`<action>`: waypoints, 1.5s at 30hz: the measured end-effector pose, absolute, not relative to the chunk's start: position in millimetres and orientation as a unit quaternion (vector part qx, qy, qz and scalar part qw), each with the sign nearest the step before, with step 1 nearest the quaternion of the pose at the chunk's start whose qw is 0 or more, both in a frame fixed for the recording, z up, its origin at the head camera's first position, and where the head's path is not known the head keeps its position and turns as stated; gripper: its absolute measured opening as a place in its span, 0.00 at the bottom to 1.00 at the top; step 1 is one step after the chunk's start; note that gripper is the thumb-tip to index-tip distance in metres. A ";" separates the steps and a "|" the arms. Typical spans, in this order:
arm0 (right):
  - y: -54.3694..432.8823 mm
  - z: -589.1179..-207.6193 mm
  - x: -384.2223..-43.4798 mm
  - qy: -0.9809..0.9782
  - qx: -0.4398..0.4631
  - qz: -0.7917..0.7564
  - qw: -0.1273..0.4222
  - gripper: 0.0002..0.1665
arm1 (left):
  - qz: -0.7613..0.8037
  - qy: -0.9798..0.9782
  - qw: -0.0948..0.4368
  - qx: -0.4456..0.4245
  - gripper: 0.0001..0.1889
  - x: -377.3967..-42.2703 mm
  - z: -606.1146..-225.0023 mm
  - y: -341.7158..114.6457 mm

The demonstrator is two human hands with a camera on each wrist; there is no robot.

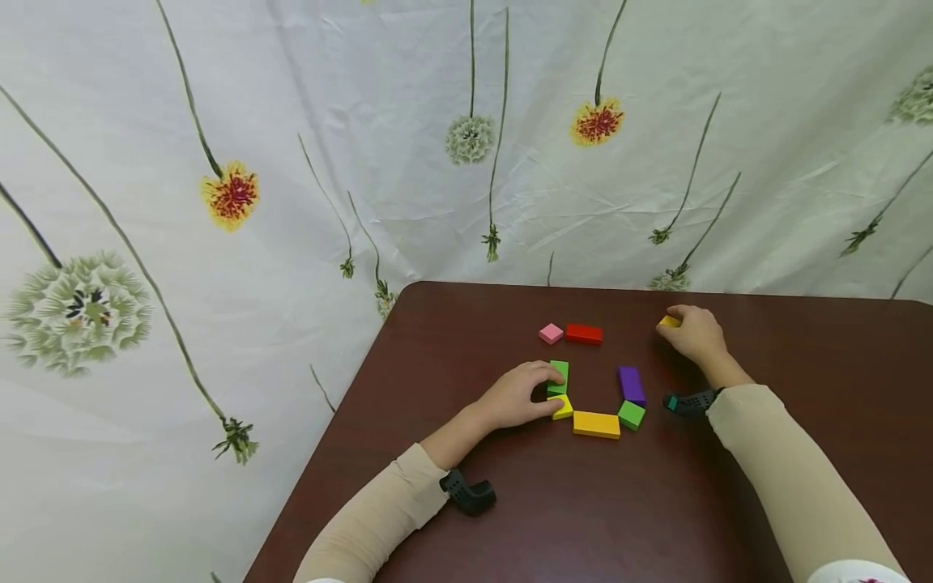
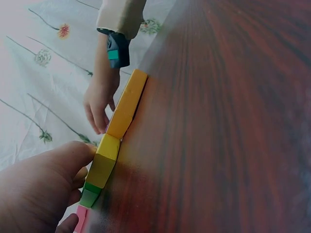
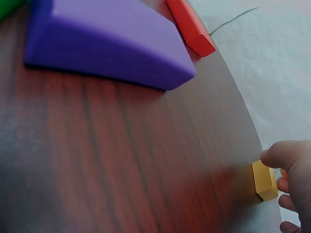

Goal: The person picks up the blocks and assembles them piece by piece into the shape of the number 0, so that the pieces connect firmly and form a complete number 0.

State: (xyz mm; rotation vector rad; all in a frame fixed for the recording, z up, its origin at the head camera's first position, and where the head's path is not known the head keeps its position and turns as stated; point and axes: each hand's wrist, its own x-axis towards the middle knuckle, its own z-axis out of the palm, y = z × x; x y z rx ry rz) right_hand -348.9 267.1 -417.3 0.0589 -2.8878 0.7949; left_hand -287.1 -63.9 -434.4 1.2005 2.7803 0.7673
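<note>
In the head view my left hand [image 1: 516,395] is at the left side of a block arrangement. Its thumb touches a yellow block [image 1: 561,408], and its fingertips rest on a green block [image 1: 557,368] just behind. From the left wrist, the thumb lies against the yellow block [image 2: 103,162]; some fingers are partly hidden. Farther right, my right hand [image 1: 696,334] pinches a small yellow block [image 3: 264,180] near the table's far edge, with the thumb on one side and fingers on the other. The hand partly covers that block in the head view.
An orange-yellow block [image 1: 596,424] lies at the front, beside a green block [image 1: 631,414] and a purple block [image 1: 631,385]. Farther back are a pink block [image 1: 551,334] and a red block [image 1: 584,334]. A flowered cloth [image 1: 408,105] hangs behind the dark table [image 1: 554,518].
</note>
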 end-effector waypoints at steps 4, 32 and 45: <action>270.0 -417.5 -349.5 -0.967 0.007 0.248 0.057 0.31 | 0.242 0.891 0.007 0.385 0.20 -286.3 -435.1 -62.4; 228.5 -417.0 -330.4 -0.930 -0.019 0.356 0.086 0.27 | 0.242 0.893 0.011 0.379 0.20 -288.3 -434.9 -62.0; 205.7 -415.9 -311.9 -0.932 -0.008 0.358 0.061 0.26 | 0.245 0.892 0.008 0.379 0.19 -288.2 -434.8 -61.8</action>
